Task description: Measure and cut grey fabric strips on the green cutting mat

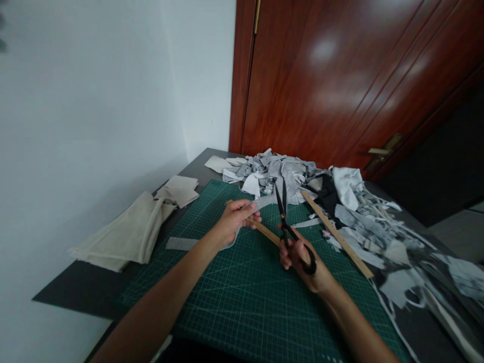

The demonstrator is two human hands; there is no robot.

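My left hand [237,218] pinches a narrow light-grey fabric strip [264,201] between thumb and fingers, and the strip's free end reaches right toward the scissors. Black scissors [283,217] are in my right hand [298,259], blades pointing up and a little apart, fingers at the handle loops. Whether the strip lies between the blades I cannot tell. Under both hands a wooden ruler [267,233] lies on the green cutting mat [242,297], partly covered by them. Another grey strip piece [181,244] rests on the mat left of my left wrist.
Folded cream cloth [124,234] lies at the left table edge. A heap of grey and white scraps [276,169] fills the back, and more scraps [397,252] spread along the right. A second wooden ruler [336,234] slants across the mat's right side. Behind stands a brown door [321,91].
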